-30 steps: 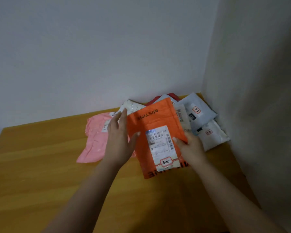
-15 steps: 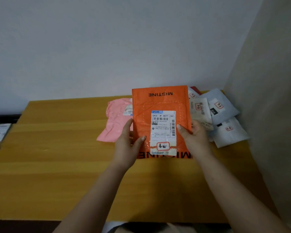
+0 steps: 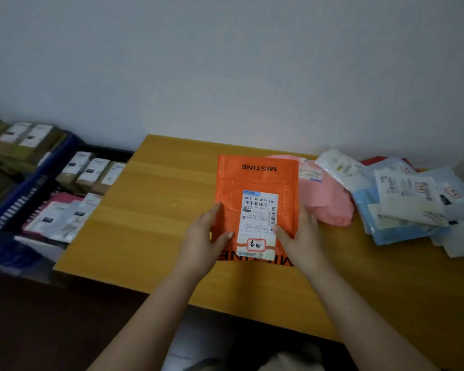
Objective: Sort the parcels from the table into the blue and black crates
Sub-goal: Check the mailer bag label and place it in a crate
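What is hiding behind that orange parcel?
Behind the orange parcel, held by both hands, a pink parcel pokes out on its right. The wooden table lies beneath; the covered area cannot be seen.

Two hands held one orange plastic mailer [image 3: 255,183]; right of them lay one pink plastic parcel [image 3: 328,202]; left, two crates.

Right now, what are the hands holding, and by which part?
Both hands hold the orange parcel: left hand at its lower left edge, right hand at its lower right edge.
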Demonstrator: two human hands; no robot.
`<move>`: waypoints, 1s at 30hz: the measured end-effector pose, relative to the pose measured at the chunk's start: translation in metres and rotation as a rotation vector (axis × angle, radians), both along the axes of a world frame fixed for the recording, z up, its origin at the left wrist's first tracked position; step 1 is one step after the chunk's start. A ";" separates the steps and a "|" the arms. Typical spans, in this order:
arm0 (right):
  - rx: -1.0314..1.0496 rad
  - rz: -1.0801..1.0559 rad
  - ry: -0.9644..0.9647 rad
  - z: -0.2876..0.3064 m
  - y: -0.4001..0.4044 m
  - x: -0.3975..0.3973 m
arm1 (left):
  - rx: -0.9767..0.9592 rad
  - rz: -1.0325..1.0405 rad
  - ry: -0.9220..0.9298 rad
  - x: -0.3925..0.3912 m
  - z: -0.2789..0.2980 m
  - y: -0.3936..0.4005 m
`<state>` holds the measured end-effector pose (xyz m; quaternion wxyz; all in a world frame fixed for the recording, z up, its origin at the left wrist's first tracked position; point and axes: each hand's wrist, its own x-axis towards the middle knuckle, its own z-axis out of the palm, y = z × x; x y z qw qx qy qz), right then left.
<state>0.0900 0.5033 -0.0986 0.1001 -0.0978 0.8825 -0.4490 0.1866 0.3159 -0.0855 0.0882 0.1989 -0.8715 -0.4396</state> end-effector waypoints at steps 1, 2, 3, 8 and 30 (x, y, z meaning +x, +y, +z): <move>0.035 0.036 0.007 0.000 -0.024 0.011 | -0.014 0.029 -0.013 0.016 0.000 -0.019; 0.056 0.073 0.018 0.001 -0.047 0.022 | -0.016 0.062 -0.025 0.032 0.000 -0.039; 0.075 0.107 0.021 0.002 -0.069 0.033 | -0.010 0.094 -0.043 0.048 0.001 -0.058; 0.128 0.315 0.054 0.002 -0.164 0.073 | -0.022 0.235 -0.107 0.114 -0.004 -0.135; 0.292 0.689 -0.229 -0.069 -0.495 0.113 | 0.046 0.426 -0.408 0.180 -0.071 -0.430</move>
